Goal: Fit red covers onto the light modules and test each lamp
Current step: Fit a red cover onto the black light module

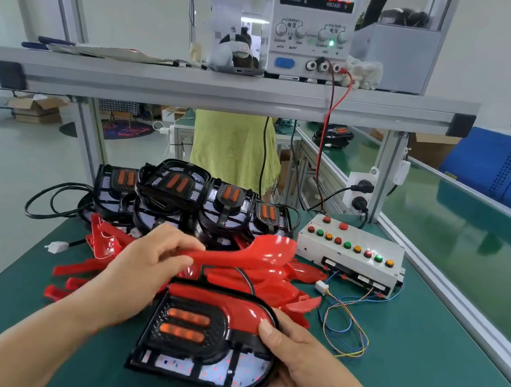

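While the right hand (pixel 298 365) grips the light module (pixel 188 345) at its 3 o'clock edge, thumb curled over the top face and fingers underneath, the left hand (pixel 150 264) pinches a loose red cover (pixel 245 250) by its narrow end. The cover is held in the air at 12 o'clock from the module.

Module: black D-shaped frame, rounded side at 3 o'clock. A textured black pod carries two orange bars. A white board with small red dots shows through the lower frame openings. A glossy fitted cover (pixel 231 304) lies along the upper edge. I cannot tell whether the module rests on the green mat (pixel 418 383) or is lifted just off it.

Surroundings, read from the module:
- 12 o'clock: pile of red covers (pixel 270 283) just beyond the top edge, with the stack of modules (pixel 194 197) behind it.
- 2 o'clock: control box (pixel 353 238), with one red and one green button lit.
- 3 o'clock: thin coloured wires (pixel 347 323) loop near the right hand.
- 4 o'clock: open mat runs out to the aluminium rail (pixel 468 311).
- 9 o'clock: mat, with a white connector (pixel 57 246) farther off at 10.
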The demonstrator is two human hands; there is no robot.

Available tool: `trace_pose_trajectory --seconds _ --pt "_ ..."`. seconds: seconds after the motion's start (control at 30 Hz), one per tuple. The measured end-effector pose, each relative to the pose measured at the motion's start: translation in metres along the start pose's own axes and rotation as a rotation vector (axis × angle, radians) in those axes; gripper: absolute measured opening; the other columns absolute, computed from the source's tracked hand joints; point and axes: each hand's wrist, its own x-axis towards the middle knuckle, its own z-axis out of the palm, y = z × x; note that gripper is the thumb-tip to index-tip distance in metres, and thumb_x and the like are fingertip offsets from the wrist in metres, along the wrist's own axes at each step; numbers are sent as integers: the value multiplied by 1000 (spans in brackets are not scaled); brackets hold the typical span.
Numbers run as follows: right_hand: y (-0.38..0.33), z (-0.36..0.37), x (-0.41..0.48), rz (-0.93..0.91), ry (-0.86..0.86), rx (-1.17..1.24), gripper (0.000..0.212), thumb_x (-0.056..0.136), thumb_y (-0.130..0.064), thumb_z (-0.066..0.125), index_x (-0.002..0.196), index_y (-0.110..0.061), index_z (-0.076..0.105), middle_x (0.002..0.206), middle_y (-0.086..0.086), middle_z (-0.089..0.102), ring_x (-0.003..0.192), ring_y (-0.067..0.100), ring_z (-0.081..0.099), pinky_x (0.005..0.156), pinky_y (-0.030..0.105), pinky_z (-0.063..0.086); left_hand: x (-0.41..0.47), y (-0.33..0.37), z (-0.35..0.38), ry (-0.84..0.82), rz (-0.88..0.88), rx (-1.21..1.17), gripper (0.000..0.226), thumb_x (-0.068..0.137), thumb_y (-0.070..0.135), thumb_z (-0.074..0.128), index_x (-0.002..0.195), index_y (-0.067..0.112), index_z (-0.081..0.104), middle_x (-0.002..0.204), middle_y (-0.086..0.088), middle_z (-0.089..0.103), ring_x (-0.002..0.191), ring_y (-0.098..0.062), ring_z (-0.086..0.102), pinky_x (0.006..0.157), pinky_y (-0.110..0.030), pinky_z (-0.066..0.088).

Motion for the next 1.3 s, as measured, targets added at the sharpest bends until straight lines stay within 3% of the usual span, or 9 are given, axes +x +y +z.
trace_pose_trajectory --seconds 0.1,0.17,0.3,0.57,0.73,0.83,0.93,1.1,1.3 --pt "5 0 4 -15 59 40 42 89 -44 65 128 -29 60 125 8 70 109 26 69 81 47 60 -41 -6 -2 14 82 17 39 91 7 65 102 45 67 105 13 61 99 -5 60 81 -5 38" --pt "7 0 7 -23 81 101 36 87 -41 63 122 -30 65 126 7 69 113 27 68 88 54 57 -61 -15 -4 33 115 23 40 90 8 66 104 46 67 106 12 60 96 -7 60 80 -6 39" --pt "5 4 8 -32 125 195 36 75 -44 72 107 -29 75 119 10 72 102 26 72 80 47 60 -83 -32 -6 61 145 23 31 90 20 65 107 46 68 103 15 58 92 -6 60 80 -7 42" --pt "7 5 8 -11 133 185 49 83 -53 64 122 -24 68 122 11 71 98 24 71 76 43 58 -89 -40 3 -10 142 9 33 86 22 60 110 43 68 102 15 56 92 -10 60 80 -14 46" --pt "7 6 7 -30 118 155 47 85 -54 61 122 -25 68 124 12 70 105 28 70 83 48 59 -87 -37 6 -18 162 37 31 89 25 58 113 42 68 101 13 55 87 -12 59 77 -14 45" --pt "7 6 7 -27 120 166 47 84 -54 62 120 -24 70 124 12 70 104 28 70 84 50 59 -88 -36 9 -1 156 24 26 89 36 57 110 35 72 101 12 55 85 -11 60 77 -17 47" --pt "7 5 9 -24 114 195 46 86 -51 62 121 -23 69 124 13 69 106 29 70 87 53 57 -92 -37 15 32 213 85 23 92 32 60 111 27 72 101 14 54 88 -8 59 78 -12 46" --pt "9 6 9 -16 98 255 44 88 -46 62 123 -19 67 126 14 68 108 32 69 85 53 57 -100 -33 23 81 288 159 46 97 57 43 113 24 71 98 17 50 87 -4 57 78 -13 46" --pt "13 3 10 10 79 307 38 92 -42 60 123 -21 69 130 12 67 115 33 67 85 52 57 -107 -40 35 155 324 196 25 99 38 51 116 28 66 99 19 48 88 -3 55 79 -14 45"
